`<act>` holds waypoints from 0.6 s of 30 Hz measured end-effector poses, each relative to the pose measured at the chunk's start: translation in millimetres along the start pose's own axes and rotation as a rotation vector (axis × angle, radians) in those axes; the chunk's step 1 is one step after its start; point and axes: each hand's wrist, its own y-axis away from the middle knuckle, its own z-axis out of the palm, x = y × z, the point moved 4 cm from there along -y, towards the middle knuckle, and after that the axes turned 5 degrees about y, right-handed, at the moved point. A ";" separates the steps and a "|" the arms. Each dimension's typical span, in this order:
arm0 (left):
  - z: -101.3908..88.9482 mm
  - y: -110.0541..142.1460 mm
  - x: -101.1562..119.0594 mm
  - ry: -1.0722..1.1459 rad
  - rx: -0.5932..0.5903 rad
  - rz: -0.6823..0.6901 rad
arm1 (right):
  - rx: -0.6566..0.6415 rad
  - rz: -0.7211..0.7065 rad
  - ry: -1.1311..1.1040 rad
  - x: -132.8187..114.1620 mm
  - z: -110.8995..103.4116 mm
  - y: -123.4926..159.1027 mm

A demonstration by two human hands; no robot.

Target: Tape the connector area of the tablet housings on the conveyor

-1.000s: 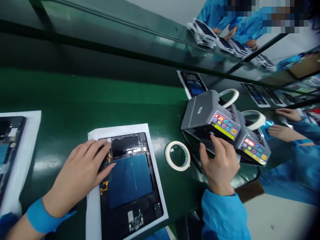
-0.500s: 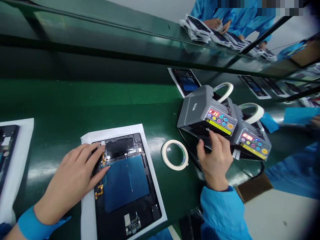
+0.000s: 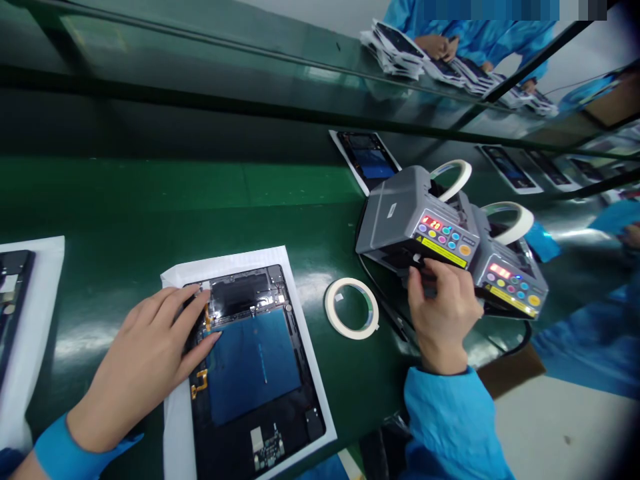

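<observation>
My left hand (image 3: 145, 360) lies with fingers stretched over the upper left edge of an opened tablet (image 3: 255, 367). Its fingertips touch the area by the orange flex cable, with nothing visibly held. A large blue panel and exposed circuit parts show inside the tablet, which rests on a white foam sleeve (image 3: 173, 433). My right hand (image 3: 443, 313) is at the mouth of the left grey tape dispenser (image 3: 395, 210). Its thumb and index finger are slightly apart, just below a small white tape end (image 3: 417, 257). The other fingers are curled.
A loose roll of tape (image 3: 353, 333) lies between the tablet and a second dispenser (image 3: 515, 280). Another opened tablet (image 3: 370, 160) is behind the machines, and one (image 3: 15, 287) lies far left. Co-workers in blue sleeves handle stacked tablets (image 3: 395, 53) beyond the glass.
My right hand has moved slightly right and its thumb has come closer to the index finger at the dispenser mouth. My left hand stays on the tablet.
</observation>
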 end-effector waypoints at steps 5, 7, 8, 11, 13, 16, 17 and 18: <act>-0.5 -0.5 1.5 -0.021 -0.010 0.005 | -0.001 -0.014 0.034 0.5 1.2 -6.5; -0.8 -0.7 2.1 -0.023 -0.012 0.016 | 0.000 -0.015 0.047 -0.4 -3.0 -8.7; -1.1 -0.6 2.3 -0.024 -0.010 0.019 | -0.002 -0.016 0.047 -2.2 -6.9 -9.7; -3.4 0.2 3.5 -0.039 -0.008 0.022 | -0.037 -0.069 -0.081 -19.7 -24.1 -12.8; -7.5 0.3 7.1 -0.073 -0.011 0.026 | -0.155 -0.199 -0.299 -44.8 -33.2 -15.5; -17.0 -4.6 21.5 -0.121 -0.010 0.045 | -0.365 -0.459 -0.594 -91.9 -36.4 -19.2; -19.5 -8.3 28.8 -0.110 -0.016 0.052 | -0.409 -0.533 -0.635 -105.8 -33.8 -20.4; -20.8 -13.1 36.7 -0.081 -0.031 0.056 | -0.446 -0.594 -0.654 -117.7 -29.1 -21.3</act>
